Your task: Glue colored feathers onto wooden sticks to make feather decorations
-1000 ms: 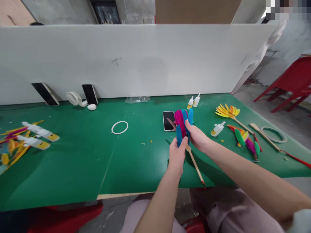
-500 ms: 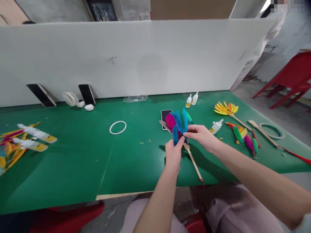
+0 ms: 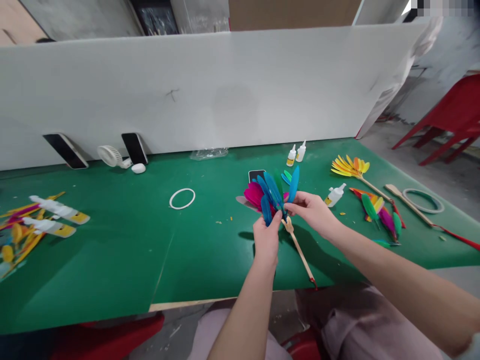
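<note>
Left hand (image 3: 267, 235) is pinching the feather bunch (image 3: 275, 189) low, right hand (image 3: 313, 211) is gripping a blue feather (image 3: 294, 183) close beside it, both nearer than the phone (image 3: 255, 174); the bunch is looking light, soft and crushable, its base probably offering the firmer hold.

Feather bundle (image 3: 273, 192): compact and mostly upright at first frame, now spread into a loose fan. Magenta feathers (image 3: 254, 196) have tipped toward the left; the pale feather (image 3: 244, 201) at that edge lies lower. One blue feather (image 3: 294, 184) now stands apart at the right side, its base at the fingertips of the right hand (image 3: 311, 210). That hand has moved from around the feathers to a pinch near their bases. Green feather (image 3: 278, 181) now visible among the blue. Phone (image 3: 256, 174): lower part now hidden behind the feathers.
</note>
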### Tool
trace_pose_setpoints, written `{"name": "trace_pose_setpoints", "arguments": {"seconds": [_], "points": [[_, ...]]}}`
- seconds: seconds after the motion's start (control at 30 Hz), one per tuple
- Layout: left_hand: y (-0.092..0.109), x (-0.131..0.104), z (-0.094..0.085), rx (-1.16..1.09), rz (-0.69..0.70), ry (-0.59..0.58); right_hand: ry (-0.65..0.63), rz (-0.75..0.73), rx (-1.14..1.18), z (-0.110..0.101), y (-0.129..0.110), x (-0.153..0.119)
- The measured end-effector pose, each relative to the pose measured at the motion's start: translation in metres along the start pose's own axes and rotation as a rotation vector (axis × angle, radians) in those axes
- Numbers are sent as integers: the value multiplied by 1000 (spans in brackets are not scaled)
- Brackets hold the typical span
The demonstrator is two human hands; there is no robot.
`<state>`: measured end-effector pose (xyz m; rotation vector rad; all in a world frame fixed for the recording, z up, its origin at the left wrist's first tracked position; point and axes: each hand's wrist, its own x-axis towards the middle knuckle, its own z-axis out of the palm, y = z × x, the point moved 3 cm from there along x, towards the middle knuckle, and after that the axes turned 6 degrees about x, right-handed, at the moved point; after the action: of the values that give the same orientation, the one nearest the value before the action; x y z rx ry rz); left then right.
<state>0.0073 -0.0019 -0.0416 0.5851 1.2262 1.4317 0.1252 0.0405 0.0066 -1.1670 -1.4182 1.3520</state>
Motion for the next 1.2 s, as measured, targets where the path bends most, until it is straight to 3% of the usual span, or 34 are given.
{"name": "trace_pose_setpoints", "arguments": {"seconds": [0.2, 0.53, 0.93, 1.2], "points": [[0, 1, -3, 15, -5, 31, -72, 7, -70, 4, 7, -2], [1, -1, -1, 12, -26, 21, -51, 121, 105, 6, 12, -3], [-3, -4, 3, -35, -142, -113, -91, 75, 118, 10, 12, -4], [-4, -2, 2, -40, -114, -81, 15, 65, 65, 10, 12, -6]]}}
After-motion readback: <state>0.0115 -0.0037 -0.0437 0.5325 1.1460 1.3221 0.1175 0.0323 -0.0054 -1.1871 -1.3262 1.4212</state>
